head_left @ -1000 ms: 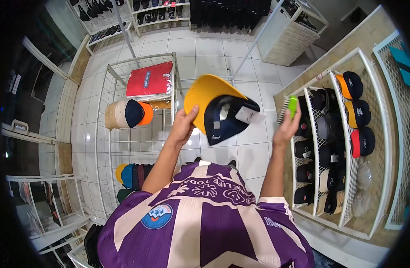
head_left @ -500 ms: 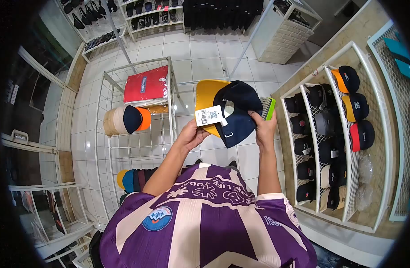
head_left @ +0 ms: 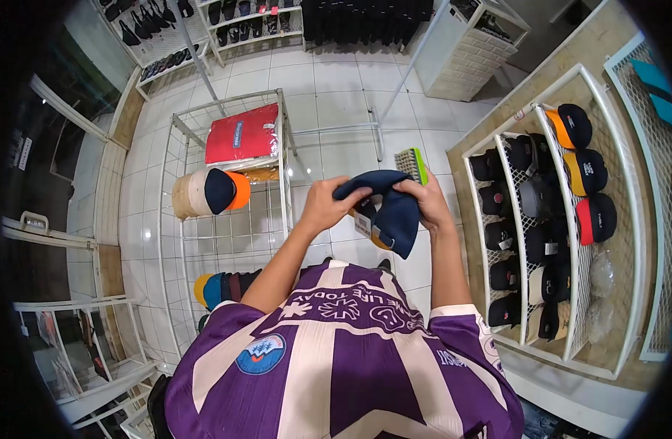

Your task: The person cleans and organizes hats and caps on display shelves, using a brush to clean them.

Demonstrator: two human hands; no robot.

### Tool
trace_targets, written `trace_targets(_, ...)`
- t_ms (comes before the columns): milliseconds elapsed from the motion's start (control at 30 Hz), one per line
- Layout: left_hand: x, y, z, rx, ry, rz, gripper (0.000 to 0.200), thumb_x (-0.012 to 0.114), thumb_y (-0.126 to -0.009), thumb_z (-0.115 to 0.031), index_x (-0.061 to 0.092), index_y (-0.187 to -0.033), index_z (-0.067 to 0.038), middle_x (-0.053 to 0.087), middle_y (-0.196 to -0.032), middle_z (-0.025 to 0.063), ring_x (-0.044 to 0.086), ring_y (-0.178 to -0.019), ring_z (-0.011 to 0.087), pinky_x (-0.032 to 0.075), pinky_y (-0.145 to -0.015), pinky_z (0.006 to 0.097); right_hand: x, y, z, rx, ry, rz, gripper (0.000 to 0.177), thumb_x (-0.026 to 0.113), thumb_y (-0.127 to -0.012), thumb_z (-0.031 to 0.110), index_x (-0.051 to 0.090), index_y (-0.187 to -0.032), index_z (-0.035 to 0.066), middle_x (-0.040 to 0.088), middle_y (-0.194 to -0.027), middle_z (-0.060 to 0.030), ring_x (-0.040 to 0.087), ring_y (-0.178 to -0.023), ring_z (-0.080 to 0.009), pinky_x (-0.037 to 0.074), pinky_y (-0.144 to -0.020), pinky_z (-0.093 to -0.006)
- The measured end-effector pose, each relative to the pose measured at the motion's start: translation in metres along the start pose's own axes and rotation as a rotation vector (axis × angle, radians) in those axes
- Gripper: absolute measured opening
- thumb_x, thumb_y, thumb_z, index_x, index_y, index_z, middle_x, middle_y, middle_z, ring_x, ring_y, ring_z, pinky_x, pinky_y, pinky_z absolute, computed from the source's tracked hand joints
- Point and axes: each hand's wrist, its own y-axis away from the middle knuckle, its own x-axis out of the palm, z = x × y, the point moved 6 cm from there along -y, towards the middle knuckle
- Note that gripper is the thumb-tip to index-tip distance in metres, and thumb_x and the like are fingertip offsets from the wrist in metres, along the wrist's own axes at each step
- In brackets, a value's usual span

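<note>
A navy cap (head_left: 397, 223) is held in front of my chest, tilted so that mostly its navy crown shows. A sliver of yellow brim is visible at its lower edge, and a white tag (head_left: 363, 223) hangs beside it. My left hand (head_left: 329, 205) pinches the cap's left edge between thumb and fingers. On the other side my right hand (head_left: 430, 200) grips the cap with the thumb on top. That same hand also keeps hold of a green scrub brush (head_left: 411, 165), its pale bristles facing left. Some of the right fingers are hidden behind the cap.
A white wire rack (head_left: 226, 235) at left carries a red packaged garment (head_left: 241, 136) and stacked caps (head_left: 219, 193). More caps (head_left: 217, 287) sit lower down. On the right wall, a white shelf (head_left: 527, 271) displays several caps. A brick-patterned counter (head_left: 464, 62) stands at the back.
The cap has been turned, so its yellow brim is mostly out of sight, and drawn closer to my body. My left hand has moved from the brim to the navy edge.
</note>
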Motion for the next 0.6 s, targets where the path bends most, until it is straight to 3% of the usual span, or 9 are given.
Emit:
trace_targets(67,0.012,0.002,0.026,-0.145,0.033,-0.017,0.039,0.078,-0.088,-0.041,0.077,-0.095,-0.002,0.072,-0.07,0.0114,0.07,-0.064,0.019,0.051,-0.06,0.0313,0.001,0.002,0.001,-0.024,0.026,-0.019,0.04,0.07,-0.077,-0.005,0.061,-0.115,-0.001,0.068,-0.093,-0.0066,0.067,-0.081,-0.0153,0.055,-0.074,-0.0287)
trace_targets(133,0.015,0.003,0.029,-0.057,0.094,-0.074,0.038,0.076,-0.089,-0.04,0.077,-0.088,-0.002,0.069,-0.065,0.0116,0.065,-0.057,0.0156,0.046,-0.054,0.0315,-0.003,0.003,-0.002,0.096,-0.146,-0.022,0.04,0.071,-0.076,-0.003,0.061,-0.115,0.0,0.067,-0.093,-0.0067,0.066,-0.079,-0.016,0.055,-0.073,-0.0289)
trace_targets(200,0.021,0.004,0.034,-0.096,0.152,-0.007,0.043,0.073,-0.091,-0.041,0.074,-0.083,0.001,0.065,-0.061,0.0165,0.064,-0.053,0.0231,0.046,-0.053,0.0348,-0.009,0.001,-0.004,0.155,-0.218,-0.001,0.039,0.071,-0.076,-0.002,0.062,-0.114,0.0,0.067,-0.092,-0.006,0.066,-0.077,-0.0149,0.055,-0.071,-0.0273)
trace_targets(233,0.023,0.005,0.032,-0.098,0.155,-0.004,0.043,0.073,-0.091,-0.041,0.074,-0.083,0.001,0.065,-0.061,0.0165,0.064,-0.053,0.0231,0.046,-0.053,0.0348,-0.01,0.0,0.0,0.108,-0.121,-0.003,0.039,0.072,-0.078,0.001,0.061,-0.115,-0.001,0.067,-0.094,-0.0085,0.066,-0.08,-0.0187,0.055,-0.074,-0.031)
trace_targets(300,0.025,0.003,0.028,-0.104,-0.091,-0.014,0.048,0.069,-0.092,-0.041,0.07,-0.076,0.004,0.061,-0.06,0.024,0.064,-0.054,0.0371,0.048,-0.054,0.0408,-0.012,0.0,0.0,0.059,-0.026,-0.006,0.039,0.072,-0.08,0.003,0.06,-0.116,-0.002,0.067,-0.097,-0.011,0.067,-0.082,-0.0225,0.056,-0.076,-0.0347)
trace_targets(367,0.026,0.004,0.029,-0.094,-0.142,-0.029,0.049,0.067,-0.092,-0.039,0.068,-0.073,0.005,0.06,-0.062,0.0272,0.063,-0.058,0.0427,0.049,-0.056,0.0443,-0.025,0.011,0.03,-0.459,0.919,-0.488,0.051,0.067,-0.087,0.009,0.053,-0.133,-0.009,0.062,-0.107,-0.0194,0.063,-0.097,-0.0326,0.052,-0.089,-0.042)
trace_targets(467,0.027,0.004,0.038,-0.125,-0.245,-0.062,0.045,0.064,-0.089,-0.033,0.065,-0.071,0.007,0.06,-0.067,0.0323,0.063,-0.066,0.0505,0.051,-0.062,0.051,-0.018,0.035,0.054,-0.601,0.925,-0.569,0.067,0.064,-0.092,0.014,0.038,-0.148,-0.011,0.054,-0.117,-0.0261,0.055,-0.11,-0.0403,0.044,-0.1,-0.0447)
trace_targets(500,0.025,0.006,0.034,-0.118,-0.255,-0.066,0.044,0.064,-0.089,-0.033,0.066,-0.072,0.008,0.06,-0.068,0.0325,0.063,-0.067,0.0505,0.051,-0.063,0.0512,-0.014,0.037,0.052,-0.534,0.843,-0.482,0.073,0.061,-0.093,0.014,0.031,-0.154,-0.009,0.05,-0.119,-0.0273,0.053,-0.113,-0.0392,0.042,-0.101,-0.041)
trace_targets(600,0.028,0.009,0.021,-0.092,-0.256,-0.036,0.042,0.064,-0.088,-0.032,0.066,-0.076,0.008,0.06,-0.068,0.0324,0.063,-0.067,0.0503,0.052,-0.063,0.0507,0.023,0.042,0.029,-0.615,0.869,-0.386,0.071,0.067,-0.09,0.016,0.038,-0.15,-0.008,0.054,-0.118,-0.0266,0.055,-0.111,-0.0404,0.044,-0.099,-0.0423)
